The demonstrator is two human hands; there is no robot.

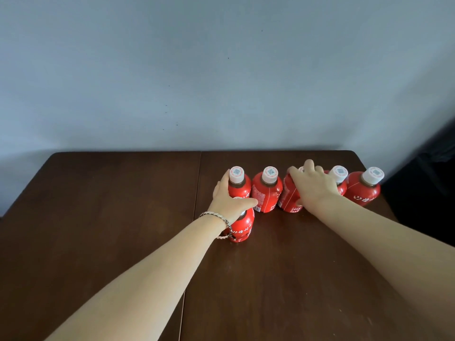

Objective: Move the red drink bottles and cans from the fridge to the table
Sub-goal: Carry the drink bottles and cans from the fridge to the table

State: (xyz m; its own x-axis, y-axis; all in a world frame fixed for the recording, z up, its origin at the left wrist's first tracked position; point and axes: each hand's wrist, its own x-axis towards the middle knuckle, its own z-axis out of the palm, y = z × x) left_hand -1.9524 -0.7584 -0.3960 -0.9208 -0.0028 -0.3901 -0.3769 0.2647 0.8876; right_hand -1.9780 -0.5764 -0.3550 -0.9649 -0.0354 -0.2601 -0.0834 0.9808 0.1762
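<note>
Left hand (pixel 227 198) wrapped round the leftmost red bottle (pixel 240 189) in the row, right hand (pixel 312 187) gripping the third bottle (pixel 288 196), nearer bottle (pixel 243 226) under the left wrist, brown table (pixel 110 217)

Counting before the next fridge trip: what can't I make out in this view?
Head view:
- Third bottle: cap nearly hidden under the right hand gripping it.
- Front bottle: cap mostly covered by the left hand, which grips the left bottle.
- Fourth bottle: body mostly behind the right hand.
- Fridge, any cans: outside the frame.
- Cap codes: too small to read.
</note>
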